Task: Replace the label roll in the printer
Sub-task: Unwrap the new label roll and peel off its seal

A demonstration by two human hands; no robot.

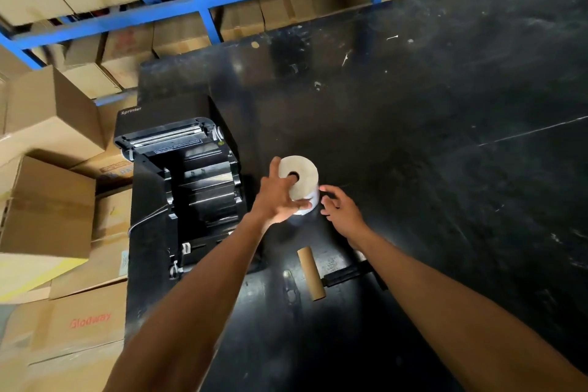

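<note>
Brown cardboard core [311,274] nearest; left hand [276,198] grips round label roll [299,180]; right hand [339,207] loose beside.

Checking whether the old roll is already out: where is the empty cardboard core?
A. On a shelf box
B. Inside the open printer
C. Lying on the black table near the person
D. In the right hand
C: the cardboard core lies bare on the black table, outside the open printer.
</note>
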